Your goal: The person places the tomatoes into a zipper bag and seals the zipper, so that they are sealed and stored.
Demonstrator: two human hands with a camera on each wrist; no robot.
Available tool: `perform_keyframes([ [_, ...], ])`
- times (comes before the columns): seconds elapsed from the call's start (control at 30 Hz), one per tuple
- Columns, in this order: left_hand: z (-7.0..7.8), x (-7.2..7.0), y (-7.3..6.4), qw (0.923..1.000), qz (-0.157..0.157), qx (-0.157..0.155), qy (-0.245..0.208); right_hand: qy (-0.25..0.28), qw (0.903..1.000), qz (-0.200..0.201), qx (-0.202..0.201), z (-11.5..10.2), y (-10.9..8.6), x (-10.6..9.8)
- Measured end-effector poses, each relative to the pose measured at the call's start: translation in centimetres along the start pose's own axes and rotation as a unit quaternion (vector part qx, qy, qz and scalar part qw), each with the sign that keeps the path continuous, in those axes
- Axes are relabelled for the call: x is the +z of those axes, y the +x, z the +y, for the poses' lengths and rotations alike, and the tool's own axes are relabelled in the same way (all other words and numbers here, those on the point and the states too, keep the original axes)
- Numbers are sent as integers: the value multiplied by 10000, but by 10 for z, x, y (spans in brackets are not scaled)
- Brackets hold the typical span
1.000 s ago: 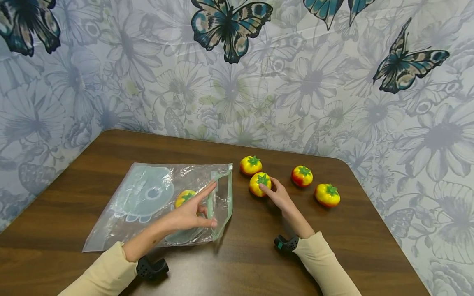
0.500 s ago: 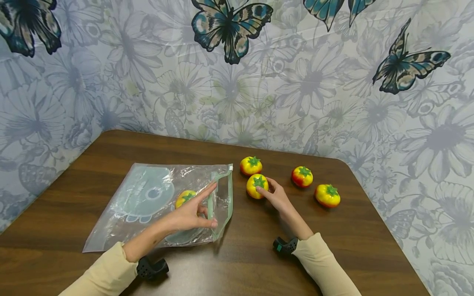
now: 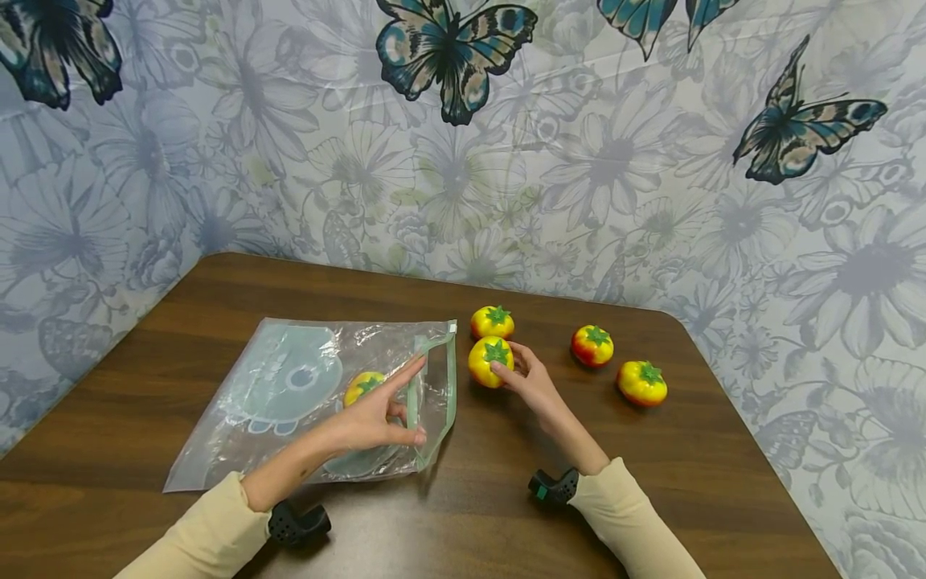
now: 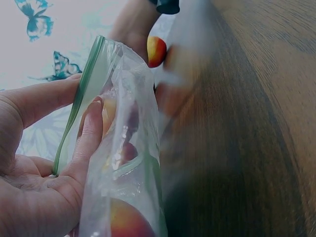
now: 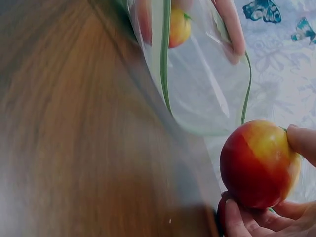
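My right hand point(image 3: 531, 382) grips a yellow-and-red toy fruit point(image 3: 489, 362) with a green leafy top, thumb on the near side. The right wrist view shows this toy fruit point(image 5: 259, 165) just outside the bag's mouth. A clear zip bag point(image 3: 289, 450) with a green rim lies on the table, its mouth spread toward the right. My left hand point(image 3: 369, 418) is at that mouth, index finger and thumb stretched wide apart against the rim. Inside the bag, another toy fruit point(image 3: 359, 386) shows partly behind the left hand.
Behind the held fruit sits another toy fruit point(image 3: 492, 320). Two more, a redder toy fruit point(image 3: 592, 346) and a yellower toy fruit point(image 3: 642, 383), lie right of the right hand. The brown table point(image 3: 463, 531) ends at a patterned wall covering point(image 3: 550, 201).
The right hand has moved the gripped toy fruit a little left, toward the bag's mouth. The left hand and bag stay in place.
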State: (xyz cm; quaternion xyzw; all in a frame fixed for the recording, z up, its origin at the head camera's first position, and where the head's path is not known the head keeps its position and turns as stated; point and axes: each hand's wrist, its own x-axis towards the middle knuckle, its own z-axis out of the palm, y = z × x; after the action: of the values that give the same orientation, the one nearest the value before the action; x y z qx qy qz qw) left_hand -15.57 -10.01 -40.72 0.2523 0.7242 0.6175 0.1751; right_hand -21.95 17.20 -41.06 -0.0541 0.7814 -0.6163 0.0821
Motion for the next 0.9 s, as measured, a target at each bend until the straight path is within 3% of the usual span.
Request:
perform_keyframes([
  [0.43, 3, -4, 1, 9999, -52, -109, -4, -260, 9986, -374, -253, -12, -5, 28],
  [0.7, 2, -4, 1, 10000, -56, -23, 73, -179, 9969, -686, -339, -9, -3, 45],
  [0.9, 4, -5, 0, 9999, -35, -107, 118, -340, 9967, -637, -384, -4, 0, 52],
])
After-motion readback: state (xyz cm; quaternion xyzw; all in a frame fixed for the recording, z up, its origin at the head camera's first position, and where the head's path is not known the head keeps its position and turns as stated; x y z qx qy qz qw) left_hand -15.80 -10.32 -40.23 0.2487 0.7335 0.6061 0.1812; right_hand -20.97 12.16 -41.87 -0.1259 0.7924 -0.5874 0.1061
